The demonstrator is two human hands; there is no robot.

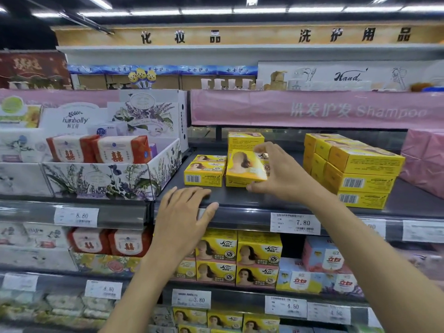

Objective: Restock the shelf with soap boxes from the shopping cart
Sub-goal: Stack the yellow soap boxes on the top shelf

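The right hand holds a yellow soap box with a picture of a woman on top. Its fingers curl over the far edge of the box and the thumb is under the near edge. The box is tilted, and its near end sits low on the dark shelf.

The left hand lies flat on the front edge of the same shelf. Its fingers are loose and straight and hold nothing.

Just to the left of the held box sit two flat yellow boxes. Another yellow box stands right behind the held one. On the right, well apart, is a bigger pile of yellow boxes.

A white price tag that says 7.80 hangs on the front of the shelf. Next to the shelf on the left, a flower-print tray holds red soap packs. More yellow boxes fill the shelf below. A pink Shampoo sign hangs above
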